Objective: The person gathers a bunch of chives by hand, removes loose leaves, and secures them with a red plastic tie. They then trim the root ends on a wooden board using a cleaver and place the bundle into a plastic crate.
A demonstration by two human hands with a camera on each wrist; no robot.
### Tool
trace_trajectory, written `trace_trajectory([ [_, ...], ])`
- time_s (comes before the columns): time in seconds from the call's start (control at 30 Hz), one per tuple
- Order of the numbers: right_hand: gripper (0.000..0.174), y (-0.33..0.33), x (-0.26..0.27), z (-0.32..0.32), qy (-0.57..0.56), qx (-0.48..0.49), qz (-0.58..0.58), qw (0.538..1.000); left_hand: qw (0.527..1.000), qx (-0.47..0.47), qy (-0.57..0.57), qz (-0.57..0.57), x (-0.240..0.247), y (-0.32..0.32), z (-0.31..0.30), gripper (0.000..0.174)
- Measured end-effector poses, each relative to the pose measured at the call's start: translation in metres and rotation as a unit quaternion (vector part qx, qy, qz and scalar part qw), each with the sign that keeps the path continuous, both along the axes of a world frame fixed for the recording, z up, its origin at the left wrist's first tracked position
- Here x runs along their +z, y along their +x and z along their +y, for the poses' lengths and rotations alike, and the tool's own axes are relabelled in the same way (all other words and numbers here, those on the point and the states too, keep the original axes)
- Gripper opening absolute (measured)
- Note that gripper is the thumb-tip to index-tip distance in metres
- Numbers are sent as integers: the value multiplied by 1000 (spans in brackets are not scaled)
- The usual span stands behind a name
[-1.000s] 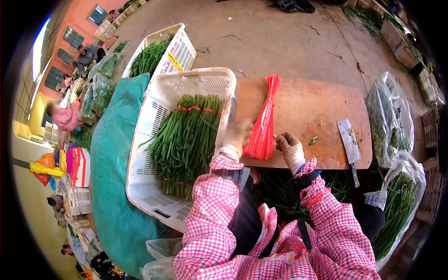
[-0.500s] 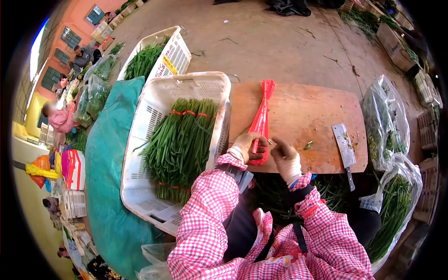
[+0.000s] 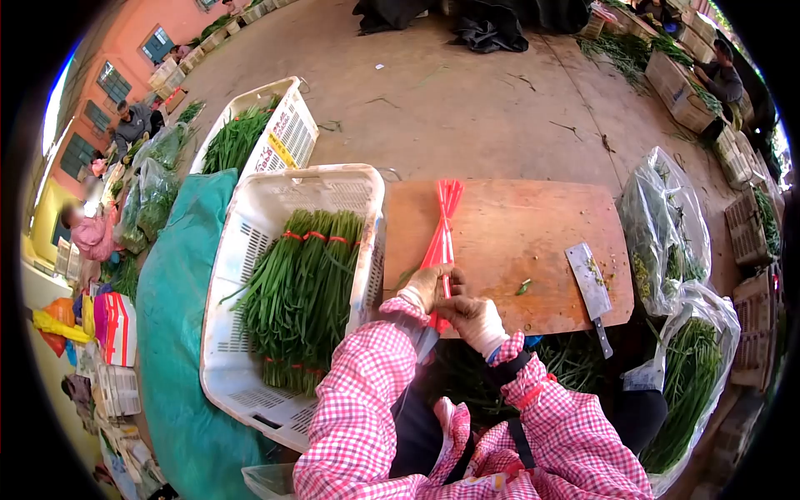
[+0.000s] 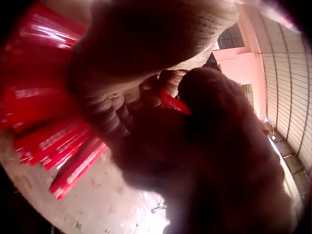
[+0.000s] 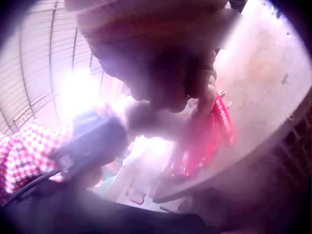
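Note:
A bundle of red printed strips (image 3: 442, 237), drawn together near its top, lies on the wooden board (image 3: 533, 242) and fans out toward the person. The gloved left hand (image 3: 423, 287) curls its fingers over the lower part. Against it, the gloved right hand (image 3: 477, 323) has thumb and fingertips drawn together at the strips. In the left wrist view a red strip end (image 4: 174, 103) shows between dark fingers, beside the fanned strips (image 4: 44, 90). Below the curled right hand (image 5: 161, 58), the right wrist view shows blurred strips (image 5: 223, 119); its exact grip is partly hidden.
A cleaver (image 3: 588, 283) lies at the board's right, near a green scrap (image 3: 523, 287). Left of the board, a white crate (image 3: 218, 333) holds tied green bunches (image 3: 304, 292). Plastic bags of greens (image 3: 687, 383) stand at the right. Other people sit farther off.
The left hand has come in from beside the strips and curled over them. The right hand has moved left to meet it. The head view has shifted, so the board appears lower and farther left.

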State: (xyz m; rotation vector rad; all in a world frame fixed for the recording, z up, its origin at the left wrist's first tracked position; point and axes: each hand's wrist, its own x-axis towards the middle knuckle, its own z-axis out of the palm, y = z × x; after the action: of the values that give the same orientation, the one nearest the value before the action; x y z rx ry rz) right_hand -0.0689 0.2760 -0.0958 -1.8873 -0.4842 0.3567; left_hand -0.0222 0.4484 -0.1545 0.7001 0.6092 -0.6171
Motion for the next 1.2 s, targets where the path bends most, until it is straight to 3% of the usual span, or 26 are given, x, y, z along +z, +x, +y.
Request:
trace_trajectory([
  [0.03, 15, -9, 0, -4, 3, -4, 20, 1000, 999, -8, -48, 11, -4, 5, 2, 20],
  [0.17, 17, -37, 7, -33, 16, -20, 148, 989, 993, 3, 113, 13, 15, 12, -13, 26],
  [0.23, 17, -53, 11, -46, 13, -28, 210, 977, 992, 13, 120, 32, 14, 16, -15, 28],
  [0.27, 17, -63, 1, -53, 5, -10, 180, 984, 991, 14, 130, 28, 13, 15, -15, 28],
  [0.43, 20, -104, 41, -100, 36, 37, 296, 954, 988, 12, 151, 8, 6, 11, -18, 29],
  [0.5, 15, -116, 59, -126, 80, -34, 339, 937, 984, -3, 176, 0, 5, 5, -25, 28],
  [0.57, 14, -121, 77, -153, 86, -90, 322, 939, 977, -8, 214, -12, 44, -7, -48, 27],
  [0.7, 13, -127, 74, -204, 110, -137, 277, 945, 945, 36, 298, -125, 102, -41, -67, 27],
  [0.77, 18, -116, 71, -220, 161, -250, 207, 932, 933, 111, 313, -142, 117, -53, -56, 24],
  [0.83, 34, -97, 38, -245, 35, -320, 8, 947, 927, 196, 279, -155, 126, -61, -33, 20],
  [0.9, 55, -77, 48, -255, -258, -318, -169, 897, 928, 284, 193, -145, 111, -74, -3, 19],
  [1.0, 77, -52, 24, -269, -396, -253, -144, 871, 914, 378, 121, -88, 100, -97, 16, 23],
  [1.1, 71, -34, 15, -263, -461, -218, -59, 858, 888, 444, 76, -95, 100, -105, 18, 25],
  [1.17, 67, -21, -3, -270, -458, -243, -95, 850, 867, 489, 29, -91, 87, -101, 26, 23],
  [1.2, 56, -16, -2, -268, -450, -266, -144, 840, 851, 514, -4, -108, 84, -99, 30, 22],
])
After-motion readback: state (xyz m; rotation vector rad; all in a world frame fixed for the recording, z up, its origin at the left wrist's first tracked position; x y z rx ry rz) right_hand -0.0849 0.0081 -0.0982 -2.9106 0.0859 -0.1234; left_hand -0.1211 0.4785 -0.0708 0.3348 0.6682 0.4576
